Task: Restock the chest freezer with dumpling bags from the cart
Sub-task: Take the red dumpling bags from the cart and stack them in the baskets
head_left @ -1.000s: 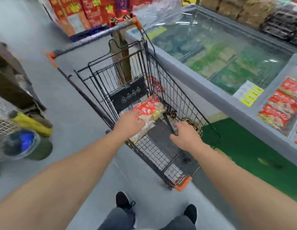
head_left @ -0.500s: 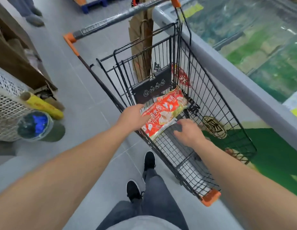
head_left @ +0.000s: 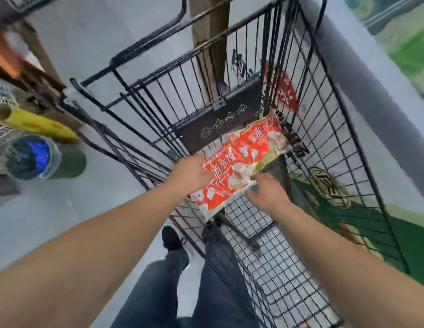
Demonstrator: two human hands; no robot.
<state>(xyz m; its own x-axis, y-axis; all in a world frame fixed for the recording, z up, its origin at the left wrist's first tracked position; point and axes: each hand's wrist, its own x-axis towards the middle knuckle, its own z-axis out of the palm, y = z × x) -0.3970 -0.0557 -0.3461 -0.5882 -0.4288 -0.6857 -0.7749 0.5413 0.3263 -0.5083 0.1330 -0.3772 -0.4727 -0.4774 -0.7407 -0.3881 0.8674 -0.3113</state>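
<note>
A red and orange dumpling bag [head_left: 241, 162] lies on the wire floor of the black shopping cart [head_left: 329, 143], just in front of the folded child-seat flap. My left hand [head_left: 191, 172] grips the bag's left edge. My right hand [head_left: 265, 192] touches the bag's near right edge with its fingers spread. The chest freezer's grey rim [head_left: 362, 74] runs along the cart's right side, and a corner of its glass lid shows at the top right.
A brown paper bag [head_left: 211, 31] hangs behind the cart's back wall. A red packet or label [head_left: 285, 91] sits at the cart's far right corner. A yellow roll [head_left: 40, 125] and a blue-capped container [head_left: 29, 159] are at the left. My feet stand beside the cart.
The view has dropped closer into the cart. My right hand has moved from the cart floor up to the bag's edge. My left hand stays on the bag.
</note>
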